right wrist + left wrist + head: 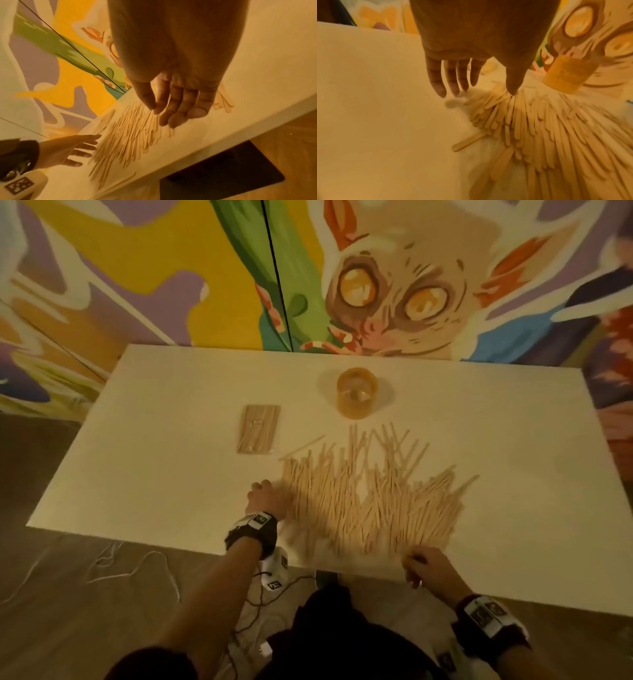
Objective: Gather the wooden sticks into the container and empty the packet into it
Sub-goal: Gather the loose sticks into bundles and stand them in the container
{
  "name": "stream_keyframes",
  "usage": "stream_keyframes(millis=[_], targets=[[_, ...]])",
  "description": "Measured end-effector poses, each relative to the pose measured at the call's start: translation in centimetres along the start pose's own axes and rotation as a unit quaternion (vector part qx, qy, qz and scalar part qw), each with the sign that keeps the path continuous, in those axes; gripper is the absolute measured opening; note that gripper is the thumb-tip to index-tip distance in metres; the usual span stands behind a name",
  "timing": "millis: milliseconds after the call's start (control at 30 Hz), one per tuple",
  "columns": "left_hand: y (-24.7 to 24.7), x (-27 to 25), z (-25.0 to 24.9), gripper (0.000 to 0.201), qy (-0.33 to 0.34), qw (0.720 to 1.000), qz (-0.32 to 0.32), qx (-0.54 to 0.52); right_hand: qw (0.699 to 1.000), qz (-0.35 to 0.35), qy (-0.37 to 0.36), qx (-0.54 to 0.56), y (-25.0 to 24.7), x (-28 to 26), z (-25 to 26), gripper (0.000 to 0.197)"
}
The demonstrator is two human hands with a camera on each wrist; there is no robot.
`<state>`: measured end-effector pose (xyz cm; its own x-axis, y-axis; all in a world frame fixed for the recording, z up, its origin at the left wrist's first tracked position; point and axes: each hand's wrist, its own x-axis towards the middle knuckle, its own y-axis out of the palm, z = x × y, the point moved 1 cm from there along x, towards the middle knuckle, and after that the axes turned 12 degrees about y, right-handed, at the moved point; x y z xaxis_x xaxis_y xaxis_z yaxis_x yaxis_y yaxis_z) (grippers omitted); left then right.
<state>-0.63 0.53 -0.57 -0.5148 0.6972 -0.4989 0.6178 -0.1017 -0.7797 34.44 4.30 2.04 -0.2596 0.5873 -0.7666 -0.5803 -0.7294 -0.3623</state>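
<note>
A wide spread of loose wooden sticks (pixel 370 501) covers the middle front of the white table (pixel 171 467). Behind it stands a clear amber container (pixel 356 392), upright. Left of the container lies a flat clear packet of sticks (pixel 259 429). My left hand (pixel 265 498) lies at the left edge of the spread with straight fingers (pixel 452 81), the thumb touching stick ends (pixel 513 108). At the front right of the pile my right hand (pixel 424 566) hovers by the table edge, fingers (pixel 173 111) straight and holding nothing over the sticks (pixel 130 136).
A painted mural wall (pixel 376 285) rises right behind the table. White cables (pixel 130 570) trail on the wooden floor at the front left. A dark mat (pixel 221 174) lies on the floor under the table's front edge.
</note>
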Motion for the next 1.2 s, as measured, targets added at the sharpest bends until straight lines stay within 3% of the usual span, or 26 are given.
stream_keyframes(millis=[167,300,367,500,700,1067,1200], targets=[[1.0,2.4,-2.9,0.088,0.037,0.998,0.03,0.048,0.997,0.046,0.032,-0.061,0.7,1.4,2.3,0.026],[1.3,3.7,-3.2,0.079,0.057,0.997,0.03,0.032,0.964,0.186,0.035,-0.185,5.0,2.1,6.0,0.013],[1.3,4.1,-3.2,0.069,0.078,0.996,0.036,0.034,0.939,0.223,0.006,-0.262,7.6,2.9,7.7,0.021],[1.0,4.4,-3.0,0.055,0.107,0.992,0.051,0.042,0.906,0.171,-0.067,-0.381,10.9,4.8,9.9,0.025],[1.0,4.4,-2.5,0.038,0.125,0.989,0.049,0.068,0.87,0.101,-0.121,-0.467,12.7,6.1,9.7,0.019],[1.0,5.0,-3.1,0.023,0.15,0.984,0.059,0.078,0.878,0.015,-0.138,-0.458,10.4,7.9,11.0,0.023],[0.9,5.5,-3.2,0.029,0.171,0.978,0.073,0.098,0.887,-0.005,-0.141,-0.44,9.9,8.3,11.6,0.024]])
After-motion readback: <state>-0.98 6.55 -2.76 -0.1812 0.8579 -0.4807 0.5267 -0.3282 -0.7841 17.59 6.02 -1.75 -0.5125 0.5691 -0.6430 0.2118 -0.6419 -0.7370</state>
